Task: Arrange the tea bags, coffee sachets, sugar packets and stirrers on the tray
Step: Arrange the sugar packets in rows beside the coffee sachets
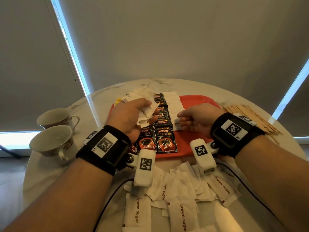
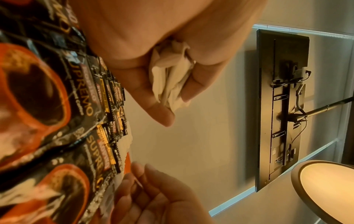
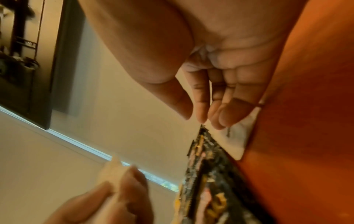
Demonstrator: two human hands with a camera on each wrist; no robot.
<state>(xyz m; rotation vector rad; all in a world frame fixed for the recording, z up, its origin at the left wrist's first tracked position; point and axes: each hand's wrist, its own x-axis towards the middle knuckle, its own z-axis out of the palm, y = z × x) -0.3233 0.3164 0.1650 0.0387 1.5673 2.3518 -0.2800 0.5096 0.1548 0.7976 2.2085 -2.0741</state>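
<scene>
Sugar packets (image 1: 147, 111) are being held bunched in the left hand (image 1: 128, 118) above the Kopiko coffee sachets (image 1: 164, 139) on the red tray (image 1: 199, 99). One packet (image 1: 177, 125) is being pressed down by the right hand (image 1: 195, 119), fingers (image 3: 229, 112) loosely curled. Slippage from the crumpled bunch is being risked, likely disturbing the sachet rows.

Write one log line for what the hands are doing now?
left hand: grips white packets | right hand: touches sugar packet | tray: coffee sachets lined up
</scene>
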